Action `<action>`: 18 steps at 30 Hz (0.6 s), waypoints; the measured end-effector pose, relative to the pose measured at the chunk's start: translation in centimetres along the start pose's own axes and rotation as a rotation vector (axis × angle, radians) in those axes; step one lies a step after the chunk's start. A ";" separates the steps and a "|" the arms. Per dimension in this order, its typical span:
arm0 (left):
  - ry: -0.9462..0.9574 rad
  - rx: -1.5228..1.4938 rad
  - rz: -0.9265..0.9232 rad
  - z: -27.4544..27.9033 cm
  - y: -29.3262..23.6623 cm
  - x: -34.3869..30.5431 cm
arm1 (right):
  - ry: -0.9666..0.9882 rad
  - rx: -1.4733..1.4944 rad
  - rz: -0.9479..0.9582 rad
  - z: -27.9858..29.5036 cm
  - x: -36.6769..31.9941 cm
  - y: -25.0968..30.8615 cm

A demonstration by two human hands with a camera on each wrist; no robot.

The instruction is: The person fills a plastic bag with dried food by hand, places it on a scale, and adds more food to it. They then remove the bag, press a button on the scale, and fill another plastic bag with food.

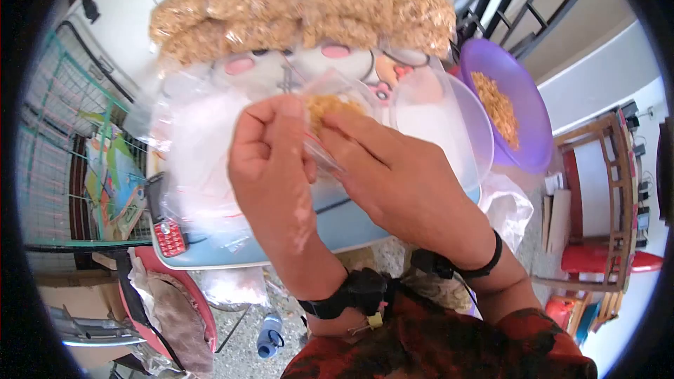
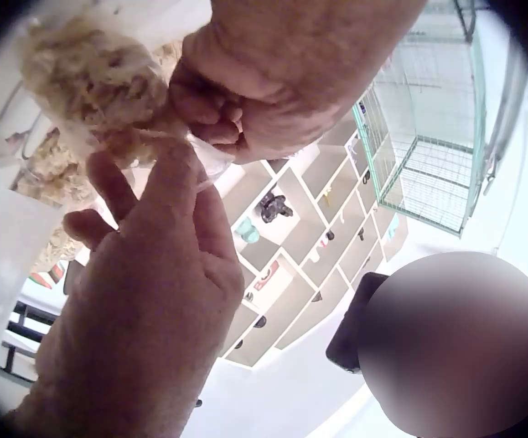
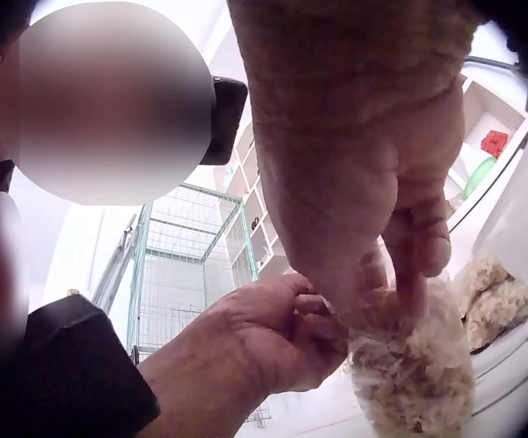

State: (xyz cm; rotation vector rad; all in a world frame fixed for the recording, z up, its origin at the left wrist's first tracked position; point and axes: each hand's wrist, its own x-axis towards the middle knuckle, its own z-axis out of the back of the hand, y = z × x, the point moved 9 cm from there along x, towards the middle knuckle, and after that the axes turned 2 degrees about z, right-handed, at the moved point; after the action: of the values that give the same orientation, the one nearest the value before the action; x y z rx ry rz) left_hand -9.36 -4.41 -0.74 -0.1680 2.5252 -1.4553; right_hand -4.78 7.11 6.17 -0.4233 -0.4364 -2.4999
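Between my two hands is a clear plastic bag [image 1: 330, 104] filled with tan, flaky food, also plain to see in the left wrist view as a bulging bag [image 2: 95, 87]. My left hand [image 1: 270, 168] pinches the bag's top edge between thumb and curled fingers, where a red line shows on the plastic. The right hand [image 1: 404, 175] grips the same edge close beside it, its fingers reaching over the bag's front. In the right wrist view the filled part of the bag [image 3: 414, 374] hangs below the fingers of the right hand [image 3: 355, 164].
Several filled bags [image 1: 302, 10] are stacked along the table's far side. Flat clear plastic bags [image 1: 203, 147] lie at left, near a red-keyed phone [image 1: 170, 237]. A translucent tub [image 1: 474, 130] stands at right, beside a purple basin [image 1: 532, 116] holding more flakes.
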 end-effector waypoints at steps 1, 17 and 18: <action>0.007 -0.015 -0.010 -0.1 -0.2 -0.1 | -0.025 -0.005 0.025 0.5 0.0 0.2; 0.044 -0.139 -0.192 -1.8 -4.1 -4.3 | -0.383 0.344 -0.132 5.4 -2.8 0.7; 0.061 -0.146 -0.215 -2.1 -4.6 -4.9 | -0.386 0.358 -0.139 5.7 -3.1 0.7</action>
State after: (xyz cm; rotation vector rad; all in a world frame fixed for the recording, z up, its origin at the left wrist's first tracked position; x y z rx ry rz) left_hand -5.15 -3.95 4.90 -0.4393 2.7351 -1.3657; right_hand -0.76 10.23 10.28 -0.7508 -1.0772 -2.3965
